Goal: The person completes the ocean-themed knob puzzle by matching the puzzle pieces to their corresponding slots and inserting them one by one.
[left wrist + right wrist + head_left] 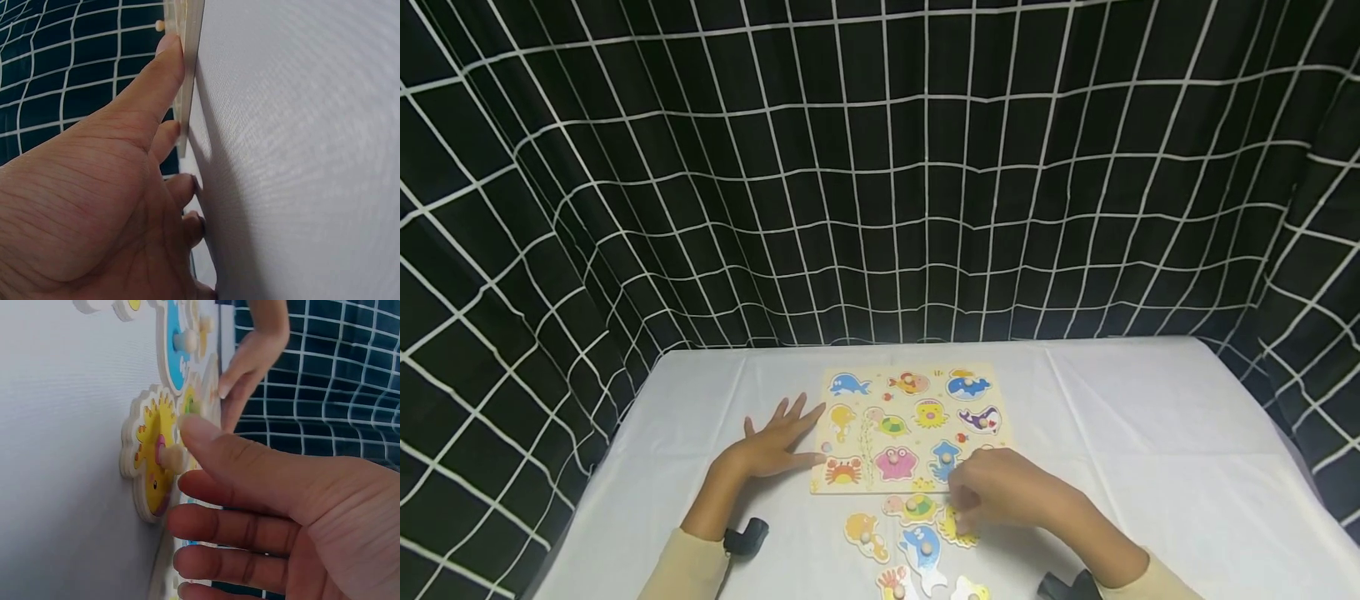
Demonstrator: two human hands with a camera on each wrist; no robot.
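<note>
A wooden peg puzzle board [878, 375] with sea animals lies on the table. At its left edge, my left hand [778, 442] rests with spread fingers, the thumb and a finger touching the board. My right hand [1011, 492] is over the lower right corner, hiding part of it. Below that hand lies a yellow pufferfish-like puzzle piece [150, 437]. The right thumb and bent fingers hover around its wooden knob [172, 459], apart from it in the right wrist view. Loose beside it are a turtle piece [925, 510], a dolphin piece [917, 537] and a seahorse piece [859, 527].
Nearer the front lie a crab piece [892, 577] and a yellow-and-white piece [966, 586], both partly cut off by the frame. A white cloth [1150, 467] covers the table. Behind it hangs a black curtain [910, 192] with a white grid.
</note>
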